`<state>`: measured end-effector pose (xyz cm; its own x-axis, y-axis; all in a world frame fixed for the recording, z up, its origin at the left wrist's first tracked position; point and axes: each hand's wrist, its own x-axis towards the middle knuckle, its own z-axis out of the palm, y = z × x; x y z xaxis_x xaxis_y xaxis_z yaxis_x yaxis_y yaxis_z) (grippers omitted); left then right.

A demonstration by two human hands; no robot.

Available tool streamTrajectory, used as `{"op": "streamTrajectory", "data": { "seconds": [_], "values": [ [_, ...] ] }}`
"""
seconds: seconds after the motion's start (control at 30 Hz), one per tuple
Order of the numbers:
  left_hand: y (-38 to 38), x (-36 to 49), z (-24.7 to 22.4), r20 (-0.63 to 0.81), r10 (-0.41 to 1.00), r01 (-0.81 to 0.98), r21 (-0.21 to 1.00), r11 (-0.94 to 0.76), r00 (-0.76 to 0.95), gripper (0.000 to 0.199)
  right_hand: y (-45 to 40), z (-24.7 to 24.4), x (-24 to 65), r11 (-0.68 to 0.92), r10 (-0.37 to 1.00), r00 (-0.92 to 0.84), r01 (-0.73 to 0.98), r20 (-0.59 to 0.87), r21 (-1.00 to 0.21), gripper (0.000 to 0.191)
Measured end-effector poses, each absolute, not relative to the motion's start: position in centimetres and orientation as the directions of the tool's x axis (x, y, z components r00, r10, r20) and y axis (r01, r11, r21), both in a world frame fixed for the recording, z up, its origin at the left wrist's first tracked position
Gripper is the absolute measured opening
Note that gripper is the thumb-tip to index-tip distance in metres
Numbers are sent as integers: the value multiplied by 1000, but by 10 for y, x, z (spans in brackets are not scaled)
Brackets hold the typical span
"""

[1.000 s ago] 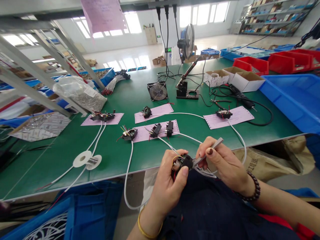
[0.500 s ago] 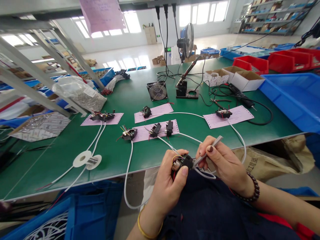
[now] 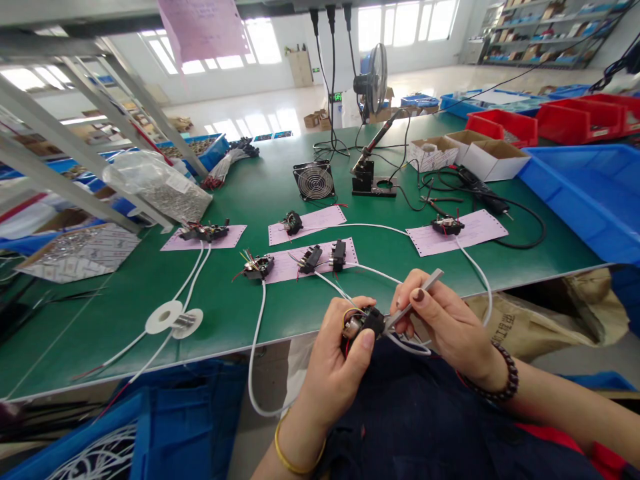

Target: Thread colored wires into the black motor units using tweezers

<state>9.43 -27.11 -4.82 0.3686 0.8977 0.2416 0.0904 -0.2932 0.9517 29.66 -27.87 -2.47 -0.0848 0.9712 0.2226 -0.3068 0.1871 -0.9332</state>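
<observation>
Two things are held over the near edge of the surface (image 3: 220, 307): a wired black housing (image 3: 373, 321), wrapped in the curled left hand (image 3: 336, 347), and a flat metal tool (image 3: 401, 314), pinched in the right hand (image 3: 453, 327), its tip at the housing's side. Close tool work seems in hand; the next move likely calls for a steady left grip.

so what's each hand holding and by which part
The left hand holds a black wired part by its body, between thumb and fingers; the right hand grips a metal tool along its middle.
</observation>
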Motion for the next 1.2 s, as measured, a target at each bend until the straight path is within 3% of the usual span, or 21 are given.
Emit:
{"op": "streamTrajectory", "data": {
  "seconds": [0.43,0.77,0.87,0.97,1.1,1.2],
  "values": [
    [-272,94,-49,255,897,98,946,-309,362,40,-281,-25,295,186,967,-94,-377,237,-907,34],
    [-272,93,-47,230,904,108,952,-285,360,40,-271,-30,298,53,975,-170,-457,145,-888,38],
    [-273,94,-49,213,908,119,955,-271,361,36,-275,-32,295,118,973,-143,-373,183,-920,36],
    [-273,88,-46,197,914,209,936,-283,355,36,-279,-30,296,348,935,18,-229,353,-909,27],
    [-245,52,-22,151,956,545,794,-268,250,44,-275,-17,313,543,831,238,-149,503,-827,23],
    [-196,11,6,90,961,834,481,-271,260,50,-271,-12,325,493,857,216,-87,467,-865,28]
  ]
}}
